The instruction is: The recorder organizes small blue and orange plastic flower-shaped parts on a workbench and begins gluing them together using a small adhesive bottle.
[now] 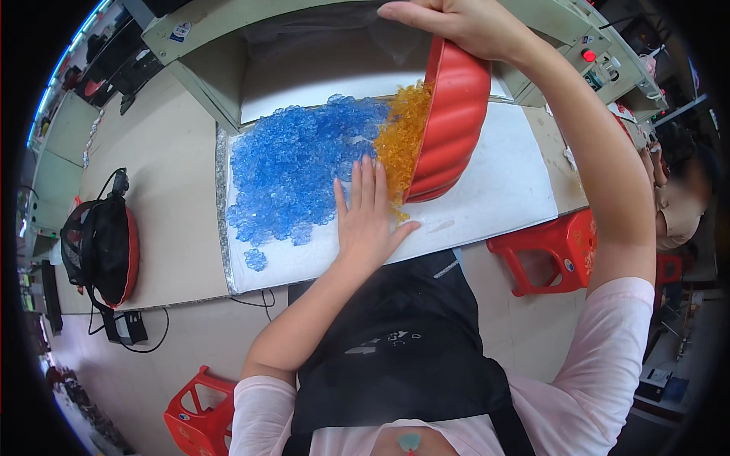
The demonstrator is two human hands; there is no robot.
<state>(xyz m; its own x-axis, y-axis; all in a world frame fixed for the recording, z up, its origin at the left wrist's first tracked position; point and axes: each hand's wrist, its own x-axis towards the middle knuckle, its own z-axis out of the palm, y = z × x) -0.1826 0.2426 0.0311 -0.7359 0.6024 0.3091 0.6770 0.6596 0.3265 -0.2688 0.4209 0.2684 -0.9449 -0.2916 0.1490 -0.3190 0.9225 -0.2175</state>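
My right hand (456, 23) grips the upper rim of a red ribbed basin (456, 121), which is tipped on its side with its mouth toward the left. Translucent amber pieces (403, 129) spill from that mouth onto a white sheet (502, 167). Beside them spreads a large heap of clear blue flower-shaped pieces (296, 159), with a single blue piece (255, 260) lying apart near the front. My left hand (366, 216) lies with fingers stretched out, its fingertips at the border between the blue and amber pieces. How much remains inside the basin is hidden.
A black mesh bag with red trim (103, 239) stands on the table at left. Red plastic stools (547, 251) are below the table's front edge. A shelf frame (201, 91) rises behind the sheet. Another person (680, 190) sits at far right.
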